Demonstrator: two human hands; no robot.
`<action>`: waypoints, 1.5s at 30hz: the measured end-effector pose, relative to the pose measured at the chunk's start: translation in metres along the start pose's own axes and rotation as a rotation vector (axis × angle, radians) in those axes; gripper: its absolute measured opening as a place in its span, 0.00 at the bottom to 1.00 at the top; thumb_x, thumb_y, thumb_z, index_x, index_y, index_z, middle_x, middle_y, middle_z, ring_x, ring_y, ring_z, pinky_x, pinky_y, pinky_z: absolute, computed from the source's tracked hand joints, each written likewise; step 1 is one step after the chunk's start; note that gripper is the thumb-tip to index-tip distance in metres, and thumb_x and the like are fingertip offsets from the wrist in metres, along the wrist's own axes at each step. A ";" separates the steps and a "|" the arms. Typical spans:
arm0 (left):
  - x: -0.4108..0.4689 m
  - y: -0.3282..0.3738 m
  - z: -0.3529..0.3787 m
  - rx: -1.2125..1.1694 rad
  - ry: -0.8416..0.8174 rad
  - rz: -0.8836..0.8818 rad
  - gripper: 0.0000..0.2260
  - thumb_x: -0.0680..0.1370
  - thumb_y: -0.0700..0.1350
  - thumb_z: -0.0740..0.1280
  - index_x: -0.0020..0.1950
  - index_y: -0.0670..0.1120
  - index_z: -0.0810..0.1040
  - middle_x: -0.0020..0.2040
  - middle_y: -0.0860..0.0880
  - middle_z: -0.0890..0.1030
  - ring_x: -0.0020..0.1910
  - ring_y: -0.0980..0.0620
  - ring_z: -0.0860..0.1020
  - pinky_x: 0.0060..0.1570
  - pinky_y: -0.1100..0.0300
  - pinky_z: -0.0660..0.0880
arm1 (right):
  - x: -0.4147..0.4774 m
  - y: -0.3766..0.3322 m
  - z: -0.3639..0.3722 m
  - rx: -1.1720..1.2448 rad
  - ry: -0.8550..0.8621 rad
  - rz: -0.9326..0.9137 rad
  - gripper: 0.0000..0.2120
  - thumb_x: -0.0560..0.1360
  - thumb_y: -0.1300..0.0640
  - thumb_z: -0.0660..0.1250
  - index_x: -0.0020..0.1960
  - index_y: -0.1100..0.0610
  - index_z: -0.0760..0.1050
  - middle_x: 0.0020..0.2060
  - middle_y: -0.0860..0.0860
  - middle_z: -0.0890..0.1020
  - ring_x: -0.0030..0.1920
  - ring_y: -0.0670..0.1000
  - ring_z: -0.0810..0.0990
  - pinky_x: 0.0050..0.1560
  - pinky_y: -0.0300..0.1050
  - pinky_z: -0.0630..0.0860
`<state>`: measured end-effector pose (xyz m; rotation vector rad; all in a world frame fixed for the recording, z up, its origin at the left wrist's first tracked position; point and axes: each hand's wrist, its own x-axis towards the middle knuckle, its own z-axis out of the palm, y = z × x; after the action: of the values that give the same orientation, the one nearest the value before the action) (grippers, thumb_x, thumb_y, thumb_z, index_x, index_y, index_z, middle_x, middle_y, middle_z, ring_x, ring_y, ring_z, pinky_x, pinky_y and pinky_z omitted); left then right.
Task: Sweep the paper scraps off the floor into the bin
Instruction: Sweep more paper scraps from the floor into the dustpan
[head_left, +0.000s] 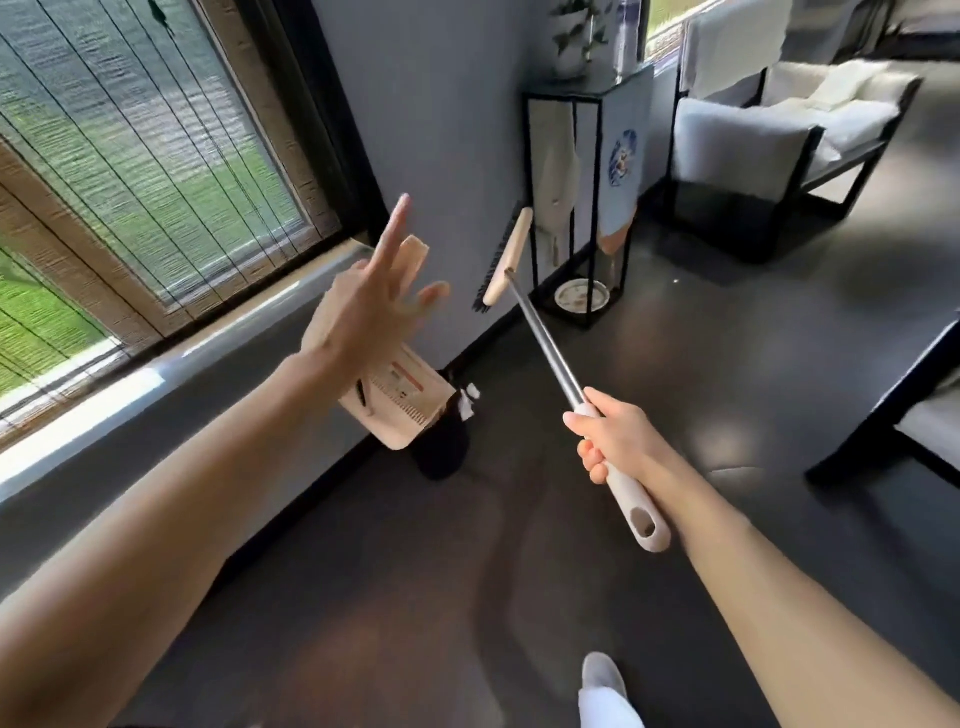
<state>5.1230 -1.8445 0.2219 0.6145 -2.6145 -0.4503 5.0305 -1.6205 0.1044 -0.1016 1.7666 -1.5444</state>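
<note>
Right hand (615, 441) gripped the broom (551, 343) by its white handle, fingers curled round it, right of the bin (441, 457). White paper scraps (470, 400) sat at the bin's rim. The beige dustpan (400, 400) was tilted over the bin. Left hand (374, 306) was above the bin with fingers spread; contact with the dustpan unclear. Broom head was raised beyond the bin.

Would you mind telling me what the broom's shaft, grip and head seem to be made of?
Shaft: apparently bare metal, silvery, with a bright glint along it. Grip: likely plastic, cream and smooth, with a moulded hanging hole at the end. Head: pale beige and matte; wood or plastic, I cannot tell. Its bristles are dark; their material is unclear.
</note>
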 end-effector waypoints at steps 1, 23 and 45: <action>-0.008 0.001 0.004 0.000 -0.034 0.046 0.37 0.79 0.51 0.65 0.75 0.65 0.40 0.62 0.45 0.76 0.49 0.44 0.78 0.52 0.49 0.76 | -0.011 0.007 0.001 0.020 0.014 0.001 0.30 0.79 0.61 0.65 0.77 0.51 0.58 0.27 0.51 0.67 0.20 0.43 0.64 0.19 0.35 0.63; -0.291 0.291 0.219 -0.444 -0.877 0.401 0.30 0.80 0.40 0.60 0.77 0.58 0.54 0.61 0.48 0.78 0.43 0.45 0.78 0.33 0.68 0.66 | -0.337 0.275 -0.165 0.427 0.726 0.264 0.28 0.76 0.64 0.68 0.72 0.66 0.60 0.25 0.53 0.65 0.23 0.48 0.61 0.20 0.36 0.61; -0.387 0.793 0.427 -0.592 -1.067 0.503 0.31 0.79 0.38 0.59 0.77 0.62 0.53 0.64 0.52 0.76 0.40 0.54 0.78 0.40 0.66 0.72 | -0.491 0.342 -0.657 0.807 1.068 0.255 0.35 0.76 0.69 0.66 0.78 0.52 0.56 0.28 0.52 0.66 0.19 0.43 0.62 0.18 0.32 0.61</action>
<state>4.9663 -0.8936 0.0444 -0.6606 -3.0893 -1.6204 5.1308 -0.7413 0.0232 1.5106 1.5528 -2.1522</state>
